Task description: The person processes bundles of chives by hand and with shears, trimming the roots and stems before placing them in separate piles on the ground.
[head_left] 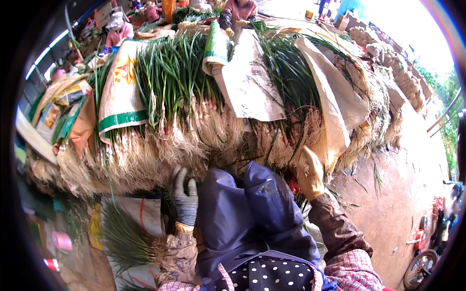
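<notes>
A long heap of scallions (pixel 170 77) lies in front of me, green leaves away from me and pale roots (pixel 160 150) hanging toward my knees. My left hand (pixel 184 196), in a grey-coated glove, is beside my left knee just under the roots; its fingers are apart and hold nothing. On the other side of my knees, my right hand (pixel 309 174), in a pale yellow glove, has its fingers stretched up near the roots and a hanging sack edge. Nothing shows in it. A bundle of scallions (pixel 128 237) lies on a white sack (pixel 145 213) left of my left forearm.
Woven sacks (pixel 255 80) drape over the heap. A pink roll (pixel 61 241) is at lower left. Brown floor (pixel 388 194) with scattered leaves spreads at right, with a small wheel (pixel 420 269) beyond. Other people (pixel 238 12) sit behind the heap.
</notes>
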Tool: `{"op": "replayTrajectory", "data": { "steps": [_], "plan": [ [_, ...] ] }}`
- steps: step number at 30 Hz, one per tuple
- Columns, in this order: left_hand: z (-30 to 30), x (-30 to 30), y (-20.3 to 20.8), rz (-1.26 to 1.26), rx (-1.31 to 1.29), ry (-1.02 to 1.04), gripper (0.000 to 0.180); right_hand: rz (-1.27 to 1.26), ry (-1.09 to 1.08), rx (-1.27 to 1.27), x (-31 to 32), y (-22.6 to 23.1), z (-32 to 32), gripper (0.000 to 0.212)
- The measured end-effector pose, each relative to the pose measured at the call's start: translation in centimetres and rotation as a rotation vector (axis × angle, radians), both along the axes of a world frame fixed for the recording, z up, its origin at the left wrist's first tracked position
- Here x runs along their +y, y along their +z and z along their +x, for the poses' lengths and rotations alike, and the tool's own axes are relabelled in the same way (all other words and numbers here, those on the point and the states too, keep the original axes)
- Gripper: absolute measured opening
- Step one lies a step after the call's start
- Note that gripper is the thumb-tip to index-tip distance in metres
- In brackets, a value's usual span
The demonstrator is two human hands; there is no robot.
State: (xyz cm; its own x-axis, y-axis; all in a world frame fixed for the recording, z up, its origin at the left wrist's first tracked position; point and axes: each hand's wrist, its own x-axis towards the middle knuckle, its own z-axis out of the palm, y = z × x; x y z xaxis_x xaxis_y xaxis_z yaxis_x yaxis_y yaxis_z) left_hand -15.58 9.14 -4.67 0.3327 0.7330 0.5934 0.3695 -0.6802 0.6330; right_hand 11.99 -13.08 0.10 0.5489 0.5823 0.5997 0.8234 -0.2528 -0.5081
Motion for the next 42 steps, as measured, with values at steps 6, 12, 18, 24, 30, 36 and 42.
{"op": "replayTrajectory", "data": {
  "steps": [6, 12, 18, 24, 30, 36, 42],
  "plan": [
    [11.5, -5.3, 8.0, 0.160, -0.014, -0.357, 0.027, 0.010, 0.065, -0.223, 0.0, 4.0, 9.2, 0.040],
    [17.5, -10.0, 8.6, 0.133, 0.072, -0.594, 0.029, -0.579, -0.408, -0.459, -5.2, 3.0, 22.1, 0.044],
    [21.1, -11.9, 7.4, -0.007, 0.048, -0.706, 0.031, -0.400, -0.349, -0.379, -5.6, 3.5, 22.8, 0.043],
    [23.8, -12.3, 6.8, -0.039, 0.122, -0.707, 0.029, -0.300, -0.170, 0.219, -0.4, 3.9, 17.9, 0.044],
    [24.9, -11.8, 5.0, -0.186, 0.086, -0.749, 0.030, -0.333, -0.085, 0.384, 4.0, 4.9, 15.0, 0.110],
    [25.4, -10.0, 2.8, -0.787, 0.020, -0.856, 0.030, -0.220, -0.056, 0.638, 3.5, 2.7, 17.0, 0.106],
    [25.0, -8.0, 2.2, -1.156, -0.063, -0.749, 0.024, 0.043, 0.227, 0.957, 3.7, 2.5, 17.7, 0.065]
  ]
}}
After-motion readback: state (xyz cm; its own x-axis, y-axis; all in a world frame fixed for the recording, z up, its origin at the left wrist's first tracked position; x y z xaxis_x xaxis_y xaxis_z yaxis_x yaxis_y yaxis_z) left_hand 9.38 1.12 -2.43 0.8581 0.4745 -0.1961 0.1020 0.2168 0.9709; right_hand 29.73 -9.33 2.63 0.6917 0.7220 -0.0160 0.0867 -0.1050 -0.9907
